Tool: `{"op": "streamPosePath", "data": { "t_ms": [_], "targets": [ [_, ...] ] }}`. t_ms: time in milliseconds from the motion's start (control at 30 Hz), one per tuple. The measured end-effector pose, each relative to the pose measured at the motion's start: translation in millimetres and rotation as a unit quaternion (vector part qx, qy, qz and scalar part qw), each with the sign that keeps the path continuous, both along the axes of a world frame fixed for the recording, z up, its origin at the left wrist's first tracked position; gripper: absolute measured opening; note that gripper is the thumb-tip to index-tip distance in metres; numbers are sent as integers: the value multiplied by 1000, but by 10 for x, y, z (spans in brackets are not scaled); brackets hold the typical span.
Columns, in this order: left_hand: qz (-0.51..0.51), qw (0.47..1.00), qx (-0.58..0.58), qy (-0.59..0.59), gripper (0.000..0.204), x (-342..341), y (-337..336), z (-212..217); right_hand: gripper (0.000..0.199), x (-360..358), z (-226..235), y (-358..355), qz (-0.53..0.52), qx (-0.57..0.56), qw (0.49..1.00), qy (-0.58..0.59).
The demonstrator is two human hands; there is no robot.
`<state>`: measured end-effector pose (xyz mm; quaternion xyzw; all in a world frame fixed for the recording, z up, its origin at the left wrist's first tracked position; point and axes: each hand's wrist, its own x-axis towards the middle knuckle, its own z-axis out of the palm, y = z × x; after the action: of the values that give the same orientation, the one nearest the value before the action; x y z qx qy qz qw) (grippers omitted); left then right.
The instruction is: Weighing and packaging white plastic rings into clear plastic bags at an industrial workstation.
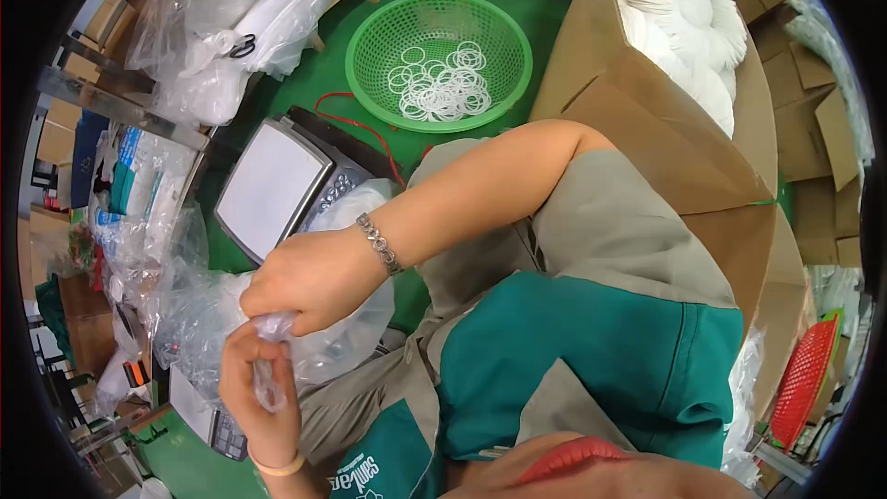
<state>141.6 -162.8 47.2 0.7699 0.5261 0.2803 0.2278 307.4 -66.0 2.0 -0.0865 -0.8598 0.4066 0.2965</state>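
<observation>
A small, crumpled piece of see-through plastic film (270,383), perhaps a bag, is pinched between my two hands. My left hand (261,407) is closed on its lower part, with the fingers curled and a thin band at the wrist. Above it, my right hand (319,279) bends down from a raised forearm, its fingers closed at the film's upper end; a metal bracelet (379,244) circles that wrist. Just beyond the hands lies a large heap of see-through plastic bags (217,300). Exactly how the right fingertips hold the film is hidden.
A scale (275,187) with a pale platform stands beyond my right hand; a second scale (228,432) is at lower left. The green basket (370,97) holds white rings. At right, a cardboard box (637,120) contains white round bundles. Scissors (242,46) lie on plastic at upper left.
</observation>
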Motion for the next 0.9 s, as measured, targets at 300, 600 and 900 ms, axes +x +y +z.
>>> {"op": "streamPosePath", "data": {
  "t_ms": [300, 600, 900],
  "targets": [
    [80, 919, 342, 179, 19, -207, 49, -46, 50, -141, 108, 42, 207, -411, 888, 24],
    [19, 907, 240, 344, 29, 8, 63, 197, 20, -129, 86, 202, -204, 299, 921, 146],
    [113, 978, 95, 149, 33, -374, -304, -53, 17, -4, 357, 204, 47, -236, 936, 256]
  ]
}}
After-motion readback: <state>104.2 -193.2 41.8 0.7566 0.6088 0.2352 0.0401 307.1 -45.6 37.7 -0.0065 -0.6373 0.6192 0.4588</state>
